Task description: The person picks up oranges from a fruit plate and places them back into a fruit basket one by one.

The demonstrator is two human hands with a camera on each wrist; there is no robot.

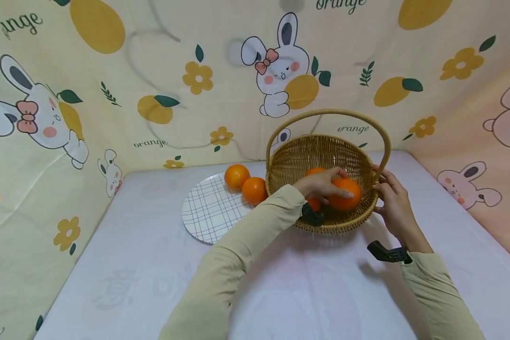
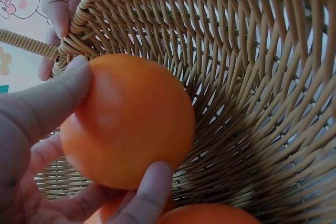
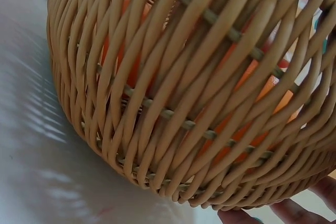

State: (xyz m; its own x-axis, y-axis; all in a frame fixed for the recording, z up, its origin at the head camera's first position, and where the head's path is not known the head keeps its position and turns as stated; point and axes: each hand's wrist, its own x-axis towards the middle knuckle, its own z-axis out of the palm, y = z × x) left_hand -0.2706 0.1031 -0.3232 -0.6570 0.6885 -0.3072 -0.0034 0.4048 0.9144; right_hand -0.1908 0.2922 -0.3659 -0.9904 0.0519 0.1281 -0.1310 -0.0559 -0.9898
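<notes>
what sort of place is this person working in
Probably a small indoor recording booth, though the room beyond is hidden: cartoon-printed cloth hangs like walls on three sides of a white table, and a black wrist device is worn.

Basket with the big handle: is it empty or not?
Not empty: oranges show inside the basket, where the left hand grips another orange.

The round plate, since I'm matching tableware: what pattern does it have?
Thin dark grid lines on white; the plate shows best in the head view.
</notes>
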